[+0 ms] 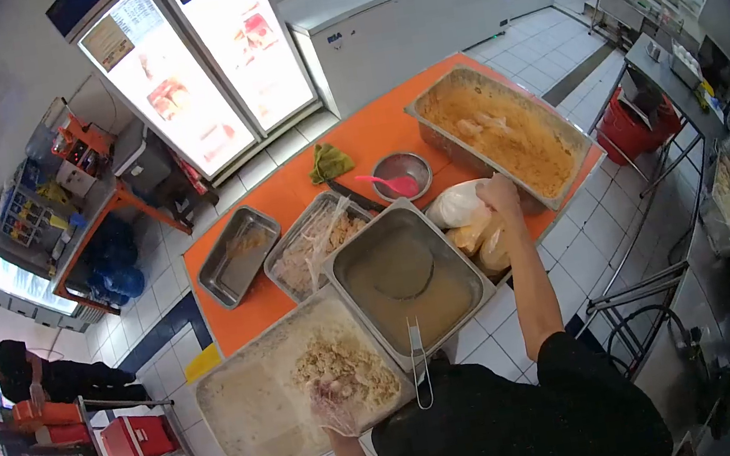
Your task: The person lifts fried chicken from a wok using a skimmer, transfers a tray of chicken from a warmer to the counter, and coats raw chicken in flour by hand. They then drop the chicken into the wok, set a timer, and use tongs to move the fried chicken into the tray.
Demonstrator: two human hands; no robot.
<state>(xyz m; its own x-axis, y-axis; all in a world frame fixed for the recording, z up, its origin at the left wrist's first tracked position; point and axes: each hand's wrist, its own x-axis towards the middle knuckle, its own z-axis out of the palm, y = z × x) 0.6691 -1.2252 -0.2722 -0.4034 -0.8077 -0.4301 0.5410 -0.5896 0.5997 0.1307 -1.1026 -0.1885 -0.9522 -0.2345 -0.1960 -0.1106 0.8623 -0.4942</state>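
My left hand (333, 410), in a clear plastic glove, is low at the near edge of a wide shallow tray (248, 425) of pale flour. Its fingers touch a crumbly, flour-coated heap (339, 367) and are partly lost in it. Bare, my right hand (499, 195) has its fingers closed at the top of the plastic bags of yellowish powder (477, 238), beside a white bag (456, 205). Between my hands stands a deep steel pan (376, 316) of cloudy liquid, with a strainer (419, 361) whose wire handle hangs over the near rim.
A large pan (595, 158) of orange-brown coating stands on the orange table (352, 140). Farther left are a pan of raw meat pieces (299, 257), a small pan (235, 271), a bowl (417, 164) with a pink scoop (397, 186) and a green cloth (330, 162). Another person (23, 369) is far left.
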